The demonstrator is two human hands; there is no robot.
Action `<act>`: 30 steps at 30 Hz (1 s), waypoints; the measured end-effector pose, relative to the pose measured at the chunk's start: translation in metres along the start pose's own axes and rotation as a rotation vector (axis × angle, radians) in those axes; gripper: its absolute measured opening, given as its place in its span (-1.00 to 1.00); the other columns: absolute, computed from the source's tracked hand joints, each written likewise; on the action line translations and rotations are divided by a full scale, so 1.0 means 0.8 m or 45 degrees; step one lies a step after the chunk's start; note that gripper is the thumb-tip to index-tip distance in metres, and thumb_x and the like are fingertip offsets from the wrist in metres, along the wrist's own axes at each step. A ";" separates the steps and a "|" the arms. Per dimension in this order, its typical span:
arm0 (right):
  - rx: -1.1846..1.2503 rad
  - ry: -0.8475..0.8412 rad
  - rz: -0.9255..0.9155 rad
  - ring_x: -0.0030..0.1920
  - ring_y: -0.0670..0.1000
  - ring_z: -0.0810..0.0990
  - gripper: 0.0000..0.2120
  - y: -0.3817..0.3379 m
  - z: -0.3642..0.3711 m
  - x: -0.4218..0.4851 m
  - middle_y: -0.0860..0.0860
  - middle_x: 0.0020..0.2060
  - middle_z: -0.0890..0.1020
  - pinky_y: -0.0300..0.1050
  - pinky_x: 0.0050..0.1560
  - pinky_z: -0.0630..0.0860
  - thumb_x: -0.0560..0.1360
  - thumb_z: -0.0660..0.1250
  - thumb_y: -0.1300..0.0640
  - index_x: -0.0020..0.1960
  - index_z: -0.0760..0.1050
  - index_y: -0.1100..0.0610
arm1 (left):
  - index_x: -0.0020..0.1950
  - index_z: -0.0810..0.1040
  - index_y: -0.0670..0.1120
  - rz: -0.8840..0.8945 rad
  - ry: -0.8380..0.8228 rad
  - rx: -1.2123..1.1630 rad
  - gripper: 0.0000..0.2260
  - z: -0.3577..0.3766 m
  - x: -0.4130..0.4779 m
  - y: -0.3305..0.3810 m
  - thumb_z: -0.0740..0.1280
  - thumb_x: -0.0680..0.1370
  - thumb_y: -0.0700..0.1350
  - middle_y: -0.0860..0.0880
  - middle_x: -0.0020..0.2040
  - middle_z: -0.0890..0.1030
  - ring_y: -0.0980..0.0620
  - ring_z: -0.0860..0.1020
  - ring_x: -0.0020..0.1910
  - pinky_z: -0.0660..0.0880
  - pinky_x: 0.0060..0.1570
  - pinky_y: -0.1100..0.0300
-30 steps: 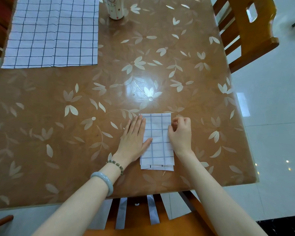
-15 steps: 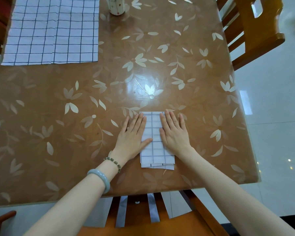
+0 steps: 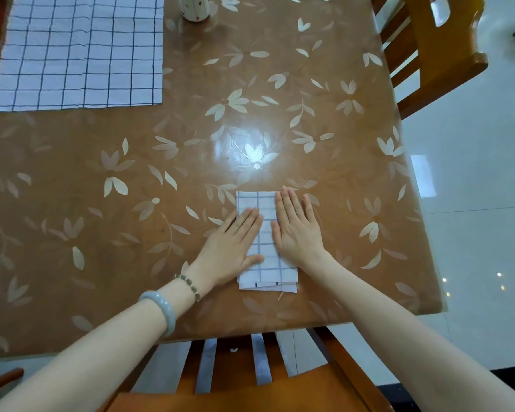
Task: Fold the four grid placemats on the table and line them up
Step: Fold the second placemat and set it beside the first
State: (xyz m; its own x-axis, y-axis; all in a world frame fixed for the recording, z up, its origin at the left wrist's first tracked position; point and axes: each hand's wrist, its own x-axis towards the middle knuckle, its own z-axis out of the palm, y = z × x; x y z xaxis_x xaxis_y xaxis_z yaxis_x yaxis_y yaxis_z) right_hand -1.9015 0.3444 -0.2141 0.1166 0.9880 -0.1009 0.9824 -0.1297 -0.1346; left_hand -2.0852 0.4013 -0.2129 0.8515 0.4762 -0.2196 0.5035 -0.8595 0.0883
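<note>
A folded grid placemat point(image 3: 266, 257) lies as a narrow white rectangle near the table's front edge, its layers showing at the near end. My left hand point(image 3: 235, 248) rests flat on its left side, fingers together and pointing away. My right hand point(image 3: 298, 227) lies flat on its right side, palm down. Neither hand grips the cloth. An unfolded grid placemat point(image 3: 81, 52) is spread flat at the far left corner of the table.
The brown table point(image 3: 131, 203) has a glossy floral cover. A white patterned cup point(image 3: 194, 8) stands at the far middle edge. One wooden chair point(image 3: 434, 49) is at the far right, another chair point(image 3: 250, 382) is right under me. White tiled floor lies to the right.
My right hand went from a fist at the placemat's right edge to lying flat on it. My left hand slid a little further onto the cloth.
</note>
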 end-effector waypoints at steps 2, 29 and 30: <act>0.003 -0.001 0.007 0.50 0.12 0.15 -0.43 0.000 0.000 0.000 0.19 0.48 0.24 0.16 0.46 0.01 0.60 -0.10 -0.02 0.49 0.16 0.29 | 0.52 0.08 -0.25 -0.004 0.008 -0.036 -0.27 0.006 -0.028 0.015 -0.14 0.59 0.30 -0.21 0.52 0.12 -0.11 0.10 0.52 0.04 0.44 -0.03; 0.034 -0.054 0.007 0.48 0.12 0.22 -0.43 -0.001 -0.004 0.002 0.18 0.46 0.29 0.16 0.47 -0.10 0.58 -0.07 -0.01 0.48 0.22 0.28 | 0.54 0.05 -0.23 -0.217 -0.079 -0.169 -0.25 0.012 -0.067 0.052 -0.07 0.58 0.32 -0.19 0.55 0.11 -0.09 0.08 0.54 0.05 0.45 -0.12; 0.047 -0.080 0.007 0.49 0.11 0.19 -0.42 0.000 -0.006 0.002 0.17 0.47 0.27 0.15 0.47 -0.16 0.58 -0.09 -0.03 0.49 0.19 0.27 | 0.54 0.07 -0.23 -0.224 -0.096 -0.169 -0.26 0.011 -0.073 0.055 -0.09 0.58 0.32 -0.18 0.54 0.12 -0.09 0.09 0.54 0.06 0.45 -0.13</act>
State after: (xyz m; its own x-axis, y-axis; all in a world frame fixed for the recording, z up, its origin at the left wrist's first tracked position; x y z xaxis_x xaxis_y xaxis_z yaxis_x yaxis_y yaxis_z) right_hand -1.9009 0.3465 -0.2096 0.1115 0.9803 -0.1630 0.9756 -0.1392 -0.1699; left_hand -2.1143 0.3341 -0.2046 0.7380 0.5970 -0.3145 0.6623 -0.7301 0.1683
